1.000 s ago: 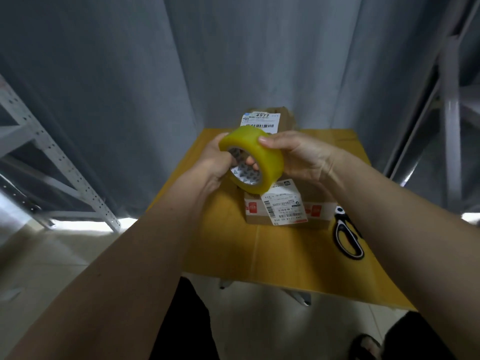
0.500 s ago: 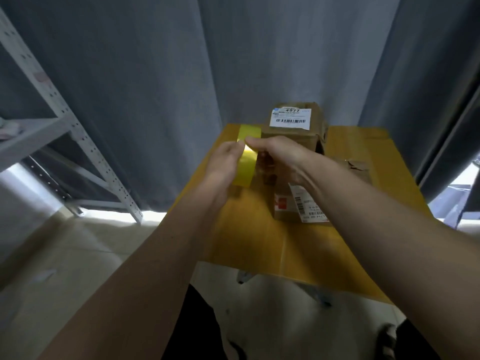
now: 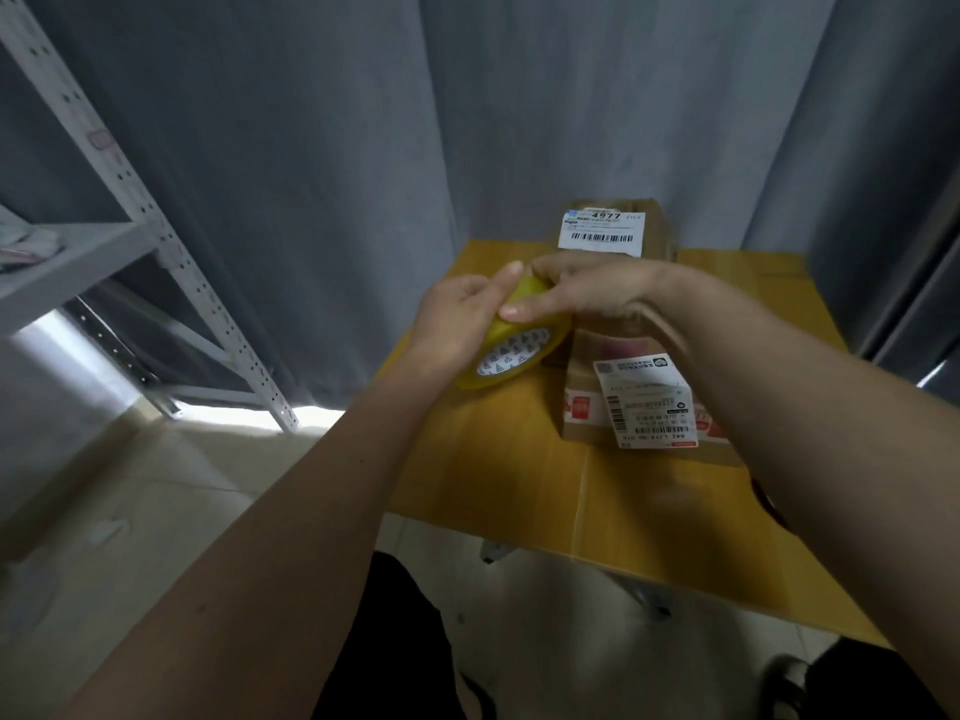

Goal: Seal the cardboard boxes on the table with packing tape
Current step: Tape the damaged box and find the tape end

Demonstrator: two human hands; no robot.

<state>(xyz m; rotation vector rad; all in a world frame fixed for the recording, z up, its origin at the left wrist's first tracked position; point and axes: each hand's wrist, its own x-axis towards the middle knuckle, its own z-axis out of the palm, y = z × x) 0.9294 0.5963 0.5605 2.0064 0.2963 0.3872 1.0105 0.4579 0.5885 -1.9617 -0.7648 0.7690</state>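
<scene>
The roll of yellow packing tape [image 3: 511, 341] has turned in the person's grip. Half a second ago it showed edge-on as a narrow yellow band; now its printed white core faces the camera, tilted, lower over the table [image 3: 498, 459]. The left hand [image 3: 457, 324] has shifted to cup the roll from the left, and the right hand [image 3: 587, 293] now lies over its top, thumb pressed on the yellow outer surface.

Bare forearms, no sleeves — dark trousers [image 3: 395, 641].
</scene>
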